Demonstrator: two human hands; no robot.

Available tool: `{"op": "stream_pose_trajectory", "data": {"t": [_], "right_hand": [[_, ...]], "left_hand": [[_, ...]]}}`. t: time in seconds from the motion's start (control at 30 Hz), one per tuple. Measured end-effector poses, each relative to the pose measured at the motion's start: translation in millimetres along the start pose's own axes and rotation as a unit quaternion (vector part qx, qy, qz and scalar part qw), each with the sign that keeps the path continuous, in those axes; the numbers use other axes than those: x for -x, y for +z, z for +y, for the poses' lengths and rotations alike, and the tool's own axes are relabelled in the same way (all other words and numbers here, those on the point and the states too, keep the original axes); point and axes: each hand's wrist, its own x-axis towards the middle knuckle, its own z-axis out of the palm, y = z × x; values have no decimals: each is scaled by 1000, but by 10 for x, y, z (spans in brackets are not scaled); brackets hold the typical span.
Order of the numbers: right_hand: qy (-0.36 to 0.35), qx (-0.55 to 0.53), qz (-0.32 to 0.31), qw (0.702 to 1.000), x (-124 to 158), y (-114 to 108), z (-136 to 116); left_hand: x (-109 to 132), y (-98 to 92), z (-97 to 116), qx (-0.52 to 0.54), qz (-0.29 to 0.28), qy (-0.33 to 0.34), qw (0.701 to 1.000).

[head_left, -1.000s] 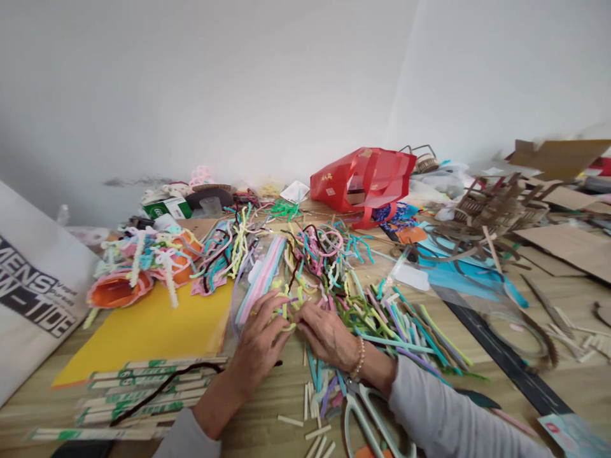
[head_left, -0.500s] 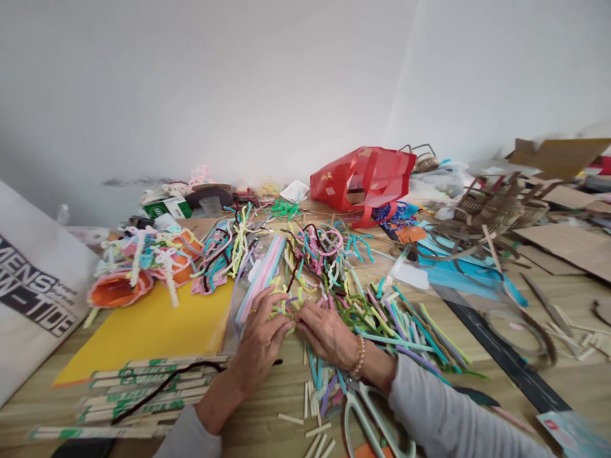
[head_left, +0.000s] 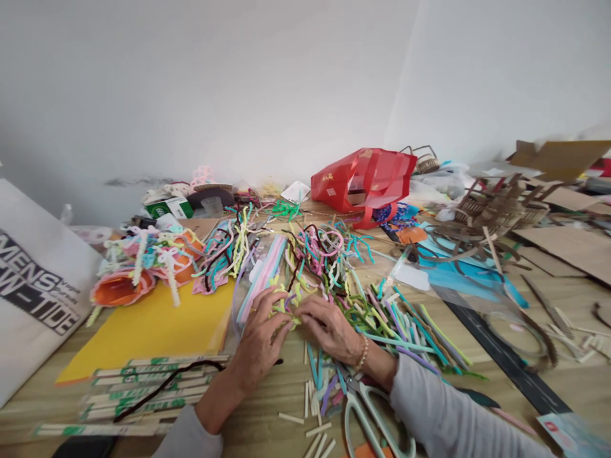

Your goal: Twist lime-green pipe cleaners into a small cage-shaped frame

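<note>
Both hands are close together over the middle of the table. My left hand (head_left: 265,334) is closed around a small piece of bent yellow-green pipe cleaners (head_left: 279,305), its thumb and fingers pinching the near side. On the other side, the fingers of my right hand (head_left: 330,327) pinch the same yellow-green piece; the fingertips partly hide it. A bit of purple shows within the piece. Just below my right wrist lie white-handled scissors (head_left: 370,413). Right of that hand spreads a pile of loose coloured pipe cleaners (head_left: 405,331). Behind the hands lies a bundle of pastel pipe cleaners (head_left: 262,277).
Wrapped chopsticks (head_left: 143,394) and a yellow sheet (head_left: 153,331) lie at left, near a white bag (head_left: 38,273). An orange pipe-cleaner-trimmed cup (head_left: 121,289) sits behind them. A red bag (head_left: 363,181) stands at the back. Woven brown pieces (head_left: 501,207) and cardboard (head_left: 568,251) are at right.
My right hand's fingers have shifted slightly, with the knuckles raised and the thumb drawn back a little. My left hand stays nearly in place on the yellow-green piece.
</note>
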Motion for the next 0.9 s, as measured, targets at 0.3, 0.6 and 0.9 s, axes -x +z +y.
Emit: {"op": "stream_pose_trajectory", "data": {"t": [0.3,0.6,0.9], "right_hand": [[80,-67,-48,993,-45,-65,68],[221,-264,-93,934,-21,-57,160],[210,-253,-89,940,-31,-31,155]], "left_hand": [[-8,-26,0,0,8,-1,1000],[-1,-10,-47,32,0,-21,999],[23,-9,-69,47,5,-40,998]]}}
